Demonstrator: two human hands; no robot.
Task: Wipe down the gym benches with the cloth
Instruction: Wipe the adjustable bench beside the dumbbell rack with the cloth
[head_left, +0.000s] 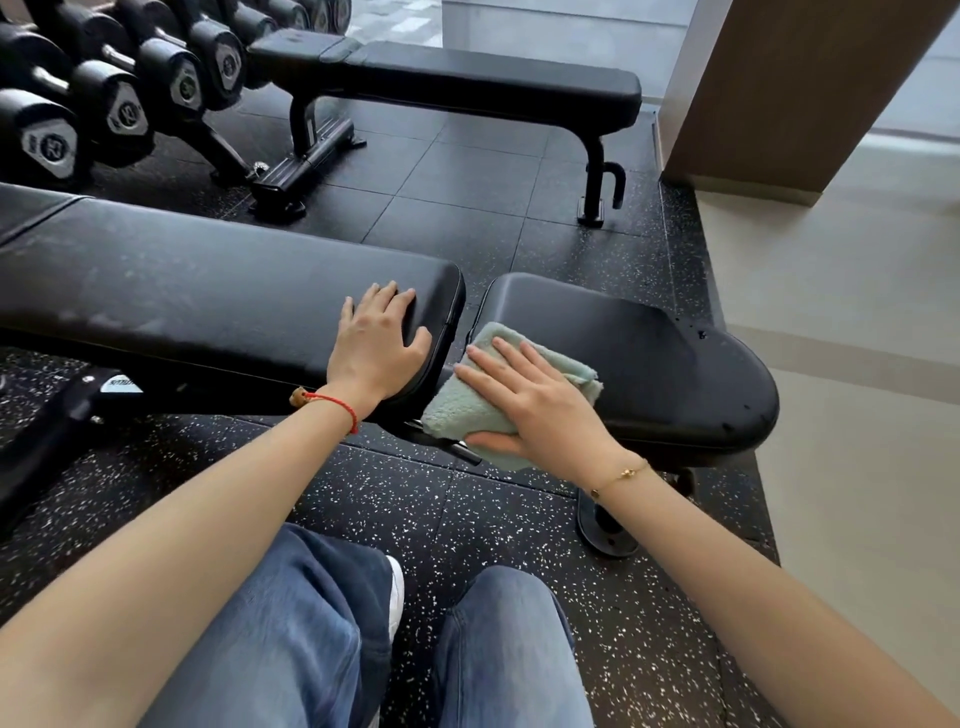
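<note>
A black padded gym bench stands across the view in front of me, with a long back pad (182, 291) on the left and a shorter seat pad (649, 364) on the right. My left hand (376, 345) rests flat on the right end of the back pad, fingers spread. My right hand (530, 400) presses a folded pale green cloth (457, 415) onto the near left edge of the seat pad, fingers straight on top and the thumb tucked under the cloth. A second black bench (467, 78) stands further back.
A rack of black dumbbells (119, 98) fills the far left. The floor is black speckled rubber (415, 519), giving way to pale flooring (857, 312) on the right. A brown pillar (805, 88) rises at the far right. My jeans-clad legs are below.
</note>
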